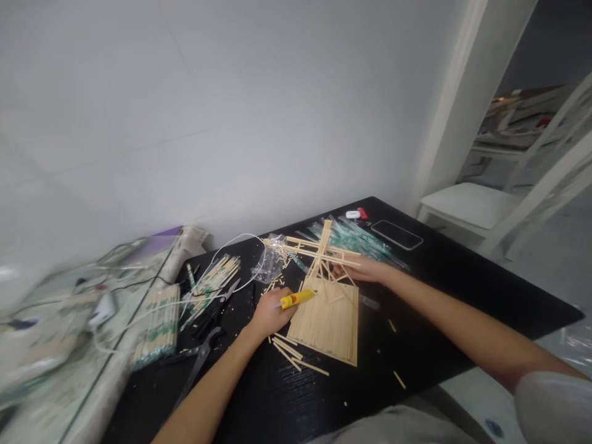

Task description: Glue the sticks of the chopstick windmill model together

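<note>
My left hand (272, 313) is closed around a yellow glue gun (296, 299), whose tip points right at the base of a stick model. The model (324, 250) is built of thin wooden sticks, with crossed arms like a windmill standing on slanted legs. Under it lies a flat base (326, 324) of sticks laid side by side. My right hand (363, 269) reaches behind the crossed arms from the right, its fingers closed on the model and partly hidden by the sticks.
Loose sticks (296, 357) lie left of the base. Scissors (226, 293), pliers (203, 351) and wrapped chopstick bundles (160, 324) are on the left. Plastic wrappers (351, 237) and a phone (396, 235) lie at the back right. A white cable (185, 302) crosses the left side.
</note>
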A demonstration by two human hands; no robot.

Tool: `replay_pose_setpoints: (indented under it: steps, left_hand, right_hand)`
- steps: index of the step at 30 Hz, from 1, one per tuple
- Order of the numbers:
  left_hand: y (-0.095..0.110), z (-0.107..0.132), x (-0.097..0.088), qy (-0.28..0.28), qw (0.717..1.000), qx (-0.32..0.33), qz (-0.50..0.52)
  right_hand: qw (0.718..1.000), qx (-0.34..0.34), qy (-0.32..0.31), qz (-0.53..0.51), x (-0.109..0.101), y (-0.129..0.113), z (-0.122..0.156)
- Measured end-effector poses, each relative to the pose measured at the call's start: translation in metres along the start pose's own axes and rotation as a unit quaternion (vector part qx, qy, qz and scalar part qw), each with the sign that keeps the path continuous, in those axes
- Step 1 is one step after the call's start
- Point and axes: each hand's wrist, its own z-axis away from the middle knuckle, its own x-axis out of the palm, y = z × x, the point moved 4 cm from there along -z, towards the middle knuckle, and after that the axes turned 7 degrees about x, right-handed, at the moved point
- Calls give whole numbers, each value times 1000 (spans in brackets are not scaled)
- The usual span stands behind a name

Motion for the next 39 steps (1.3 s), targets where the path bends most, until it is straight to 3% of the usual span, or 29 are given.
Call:
replay_pose_setpoints:
  steps: [29,39]
  left_hand:
    - [-1,-1,0,-2,1000,1,3]
    - [1,-1,-5,-9,1000,-5,5]
  right_hand:
    - [999,-25,-20,-6,-8,7,-7]
    - [1000,12,-6,-7,-7,3,-3]
